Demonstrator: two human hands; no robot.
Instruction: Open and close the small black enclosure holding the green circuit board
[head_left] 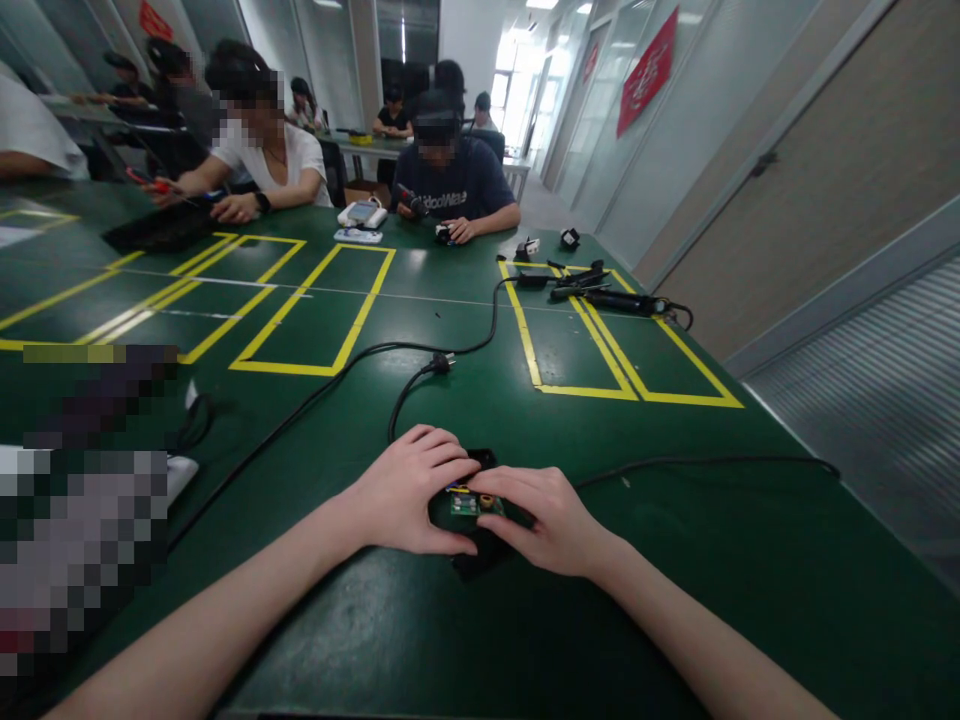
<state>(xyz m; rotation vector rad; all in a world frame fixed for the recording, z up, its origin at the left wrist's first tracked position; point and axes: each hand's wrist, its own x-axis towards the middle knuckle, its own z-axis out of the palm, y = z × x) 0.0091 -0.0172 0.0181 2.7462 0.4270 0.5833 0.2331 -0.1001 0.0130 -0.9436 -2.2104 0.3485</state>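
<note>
Both my hands rest on a small black device (480, 555) lying on the green table (420, 640) near its front edge. A green circuit board (466, 503) shows in the opened device between my fingers. My left hand (409, 490) curls round the device's left side, fingers bent over its top. My right hand (544, 520) covers its right side, fingertips pressed on the board. A black cable (705, 461) runs from the device to the right.
Another black cable with a plug (441, 362) loops across the table ahead. Yellow tape rectangles (315, 310) mark the surface. Black tools (600, 290) lie at the far right. Several people sit working at the far side. A wall runs along the right.
</note>
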